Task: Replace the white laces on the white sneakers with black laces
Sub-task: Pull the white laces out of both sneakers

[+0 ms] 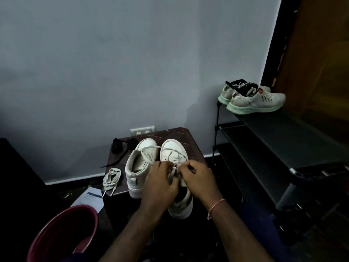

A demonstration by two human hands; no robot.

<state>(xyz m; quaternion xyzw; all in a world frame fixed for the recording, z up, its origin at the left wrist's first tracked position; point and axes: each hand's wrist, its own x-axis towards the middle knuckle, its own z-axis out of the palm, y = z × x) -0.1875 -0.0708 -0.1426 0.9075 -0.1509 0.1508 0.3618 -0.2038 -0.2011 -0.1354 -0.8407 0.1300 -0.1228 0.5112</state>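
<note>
With one removed white lace point(111, 178) coiled on the table point(190, 137) beside the left sneaker point(136, 171) and the black laces point(122, 146) lying unthreaded at the rear corner, the left hand point(160, 184) and right hand point(196, 180) pinch the slack, off-white second lace point(174, 170) still partly threaded in the right sneaker point(173, 147); all relacing remains.

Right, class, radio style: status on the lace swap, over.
Both busy: left hand and right hand pinch the white lace on the right sneaker. A coiled lace lies on the table; black laces untouched behind. Nothing blocking.
</note>
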